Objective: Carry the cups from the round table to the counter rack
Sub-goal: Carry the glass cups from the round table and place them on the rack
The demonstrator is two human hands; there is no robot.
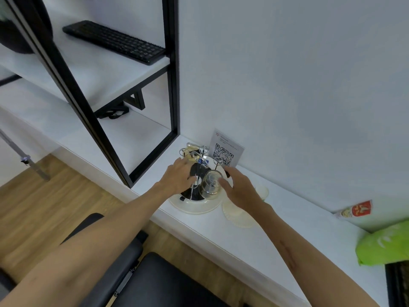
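A wire cup rack (218, 163) stands on a round white tray (194, 208) on the white counter (265, 240), against the wall. A clear glass cup (210, 185) sits upside down on one of the rack's front prongs. My right hand (240, 190) is just right of that glass with its fingers spread and its thumb close to the glass wall. My left hand (177, 177) reaches into the rack's left side, its fingers lying over a dark object (195, 170) there. Whether that hand grips it is hidden.
A QR-code sign (224, 151) leans on the wall behind the rack. White scalloped plates (239, 216) lie right of the tray. Farther right are a red sachet (354, 210) and a green bag (385, 244). A black-framed shelf (170, 85) holds a keyboard (115, 41). A black chair (155, 280) is below me.
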